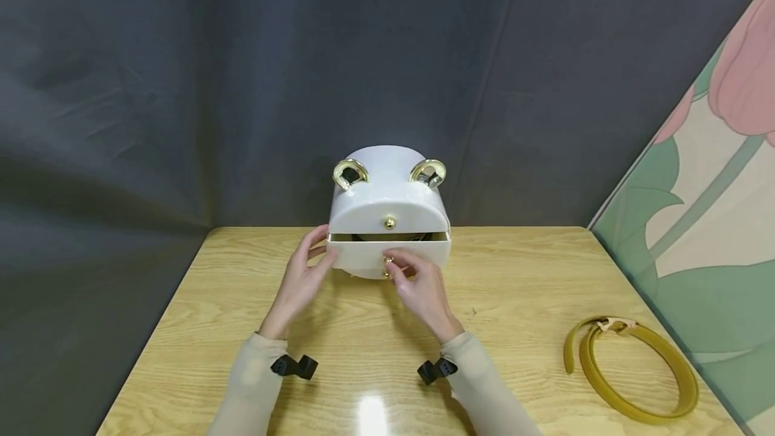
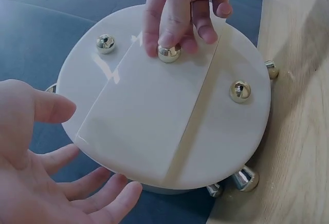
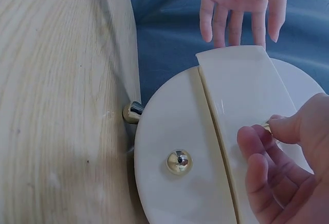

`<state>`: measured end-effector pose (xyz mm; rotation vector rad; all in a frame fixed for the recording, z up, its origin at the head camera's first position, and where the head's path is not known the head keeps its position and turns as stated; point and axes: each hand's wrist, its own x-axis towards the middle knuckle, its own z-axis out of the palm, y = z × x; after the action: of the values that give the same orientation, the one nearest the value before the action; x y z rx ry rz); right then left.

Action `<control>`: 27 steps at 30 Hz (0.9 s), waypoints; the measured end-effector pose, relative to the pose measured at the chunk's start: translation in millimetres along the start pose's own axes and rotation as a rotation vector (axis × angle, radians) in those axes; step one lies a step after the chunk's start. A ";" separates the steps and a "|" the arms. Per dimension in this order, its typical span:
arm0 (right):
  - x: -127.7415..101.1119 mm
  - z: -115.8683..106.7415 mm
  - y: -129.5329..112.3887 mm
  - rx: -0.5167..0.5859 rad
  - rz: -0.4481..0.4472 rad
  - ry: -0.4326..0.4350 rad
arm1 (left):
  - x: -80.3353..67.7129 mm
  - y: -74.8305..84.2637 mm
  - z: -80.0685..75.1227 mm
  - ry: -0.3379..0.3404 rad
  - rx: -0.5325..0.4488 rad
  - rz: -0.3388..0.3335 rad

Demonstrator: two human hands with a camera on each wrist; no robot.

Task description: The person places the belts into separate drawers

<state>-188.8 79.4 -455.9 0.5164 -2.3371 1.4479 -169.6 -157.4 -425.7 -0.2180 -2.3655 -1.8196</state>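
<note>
A white rounded drawer box (image 1: 387, 177) with two gold ear-shaped rings on top stands at the back of the table. Its middle drawer (image 1: 357, 256) is pulled partly out, leaving a gap above its front in which something dark partly shows. My right hand (image 1: 422, 284) pinches the gold knob (image 2: 168, 54) of that drawer between thumb and fingers. Beside the box's left side is my left hand (image 1: 305, 274), its fingers spread and gently bent. Whether those fingertips touch the box I cannot tell. The upper knob (image 1: 389, 223) and lower knob (image 3: 179, 162) are free.
A coiled mustard-yellow belt (image 1: 687, 382) lies at the right on the wooden table (image 1: 200, 328). Behind the box hangs a dark grey curtain (image 1: 387, 52). A panel with tulip pictures (image 1: 720, 234) stands along the right edge. Gold feet (image 2: 245, 178) support the box.
</note>
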 end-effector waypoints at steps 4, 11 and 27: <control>-0.3 2.5 2.4 0.032 0.013 0.000 | 4.7 0.1 0.3 0.001 0.004 -0.042; 2.5 9.4 5.1 0.062 -0.011 0.020 | 17.2 -1.3 -0.8 -0.030 -0.002 -0.078; 9.4 10.5 8.2 0.093 0.010 0.059 | 20.9 -5.4 8.9 0.043 0.062 -0.023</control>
<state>-201.8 72.2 -462.2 0.4803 -2.2393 1.5607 -191.5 -149.7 -428.8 -0.1429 -2.4010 -1.7393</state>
